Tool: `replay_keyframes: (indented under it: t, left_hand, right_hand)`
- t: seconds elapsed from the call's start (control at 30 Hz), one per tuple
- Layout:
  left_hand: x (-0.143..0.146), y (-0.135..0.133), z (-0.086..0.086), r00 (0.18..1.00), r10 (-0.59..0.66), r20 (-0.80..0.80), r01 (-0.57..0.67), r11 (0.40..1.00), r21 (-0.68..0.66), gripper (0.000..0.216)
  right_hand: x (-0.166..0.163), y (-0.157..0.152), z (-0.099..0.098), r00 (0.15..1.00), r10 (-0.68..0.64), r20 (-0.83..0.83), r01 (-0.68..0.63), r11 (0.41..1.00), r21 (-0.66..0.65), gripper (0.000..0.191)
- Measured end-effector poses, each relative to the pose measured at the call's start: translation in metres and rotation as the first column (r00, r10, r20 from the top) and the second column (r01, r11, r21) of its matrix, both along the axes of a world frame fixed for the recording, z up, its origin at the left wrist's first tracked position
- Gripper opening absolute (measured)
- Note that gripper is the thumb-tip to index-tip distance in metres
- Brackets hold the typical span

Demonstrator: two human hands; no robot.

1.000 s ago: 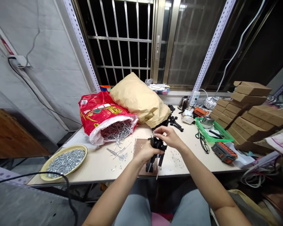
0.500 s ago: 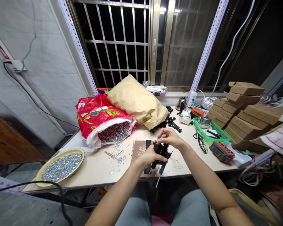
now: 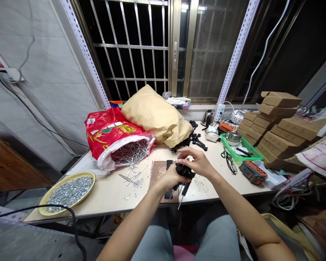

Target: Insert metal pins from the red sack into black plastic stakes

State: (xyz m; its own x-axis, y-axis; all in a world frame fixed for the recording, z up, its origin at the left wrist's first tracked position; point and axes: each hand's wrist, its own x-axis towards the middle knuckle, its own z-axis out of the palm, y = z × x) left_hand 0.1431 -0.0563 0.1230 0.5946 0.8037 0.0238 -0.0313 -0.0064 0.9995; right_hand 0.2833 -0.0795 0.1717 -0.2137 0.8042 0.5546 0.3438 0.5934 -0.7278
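Note:
My left hand [image 3: 171, 179] is closed around a black plastic clamp-like part [image 3: 184, 172], held over the brown board [image 3: 158, 173] near the table's front edge. Thin metal rods [image 3: 182, 195] point down from below that part. The thumb and fingers of my right hand [image 3: 194, 159] are pinched together at the top of the same part; anything small between the fingertips is hidden. Another flat black piece [image 3: 168, 195] lies on the board under my left hand. Left of the board, several loose metal rods [image 3: 136, 177] and small nuts [image 3: 138, 183] are scattered on the tabletop.
A yellow dish [image 3: 93, 176] of small metal pieces stands at the left. Behind are a red bag [image 3: 105, 134] of rods and a large tan sack [image 3: 154, 116]. To the right are scissors [image 3: 229, 159], a green basket [image 3: 256, 155], a battery pack [image 3: 253, 172] and stacked cardboard boxes [image 3: 279, 141].
The black part has turned in my left hand and now looks more compact. My right hand has shifted slightly and bent further over its top. The whole view has moved a little.

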Motion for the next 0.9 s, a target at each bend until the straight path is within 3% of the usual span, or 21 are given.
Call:
replay_keyframes:
  t: [0.1,0.23,0.37,0.57,0.9]
  left_hand:
    - [-0.002,-0.003,0.003,0.997,0.080,-0.022,-0.074,0.976,0.205,0.038]
    - [-0.009,-0.011,0.009,0.981,0.191,0.023,-0.178,0.855,0.486,0.033]
    - [-0.014,-0.018,0.014,0.973,0.216,0.076,-0.219,0.774,0.594,0.033]
    - [-0.012,-0.020,0.012,0.954,0.287,0.085,-0.271,0.710,0.650,0.028]
    - [-0.009,-0.020,0.005,0.940,0.330,0.083,-0.309,0.723,0.618,0.032]
  right_hand:
    - [0.001,-0.010,0.008,0.998,0.014,0.067,-0.026,0.983,0.181,0.026]
    - [-0.001,-0.033,0.023,0.977,-0.062,0.206,-0.040,0.888,0.459,0.015]
    - [-0.003,-0.054,0.025,0.937,-0.169,0.306,-0.061,0.785,0.617,0.019]
    - [-0.001,-0.069,0.019,0.921,-0.209,0.329,-0.061,0.756,0.651,0.026]
    - [-0.004,-0.073,0.007,0.924,-0.152,0.351,-0.094,0.800,0.593,0.021]
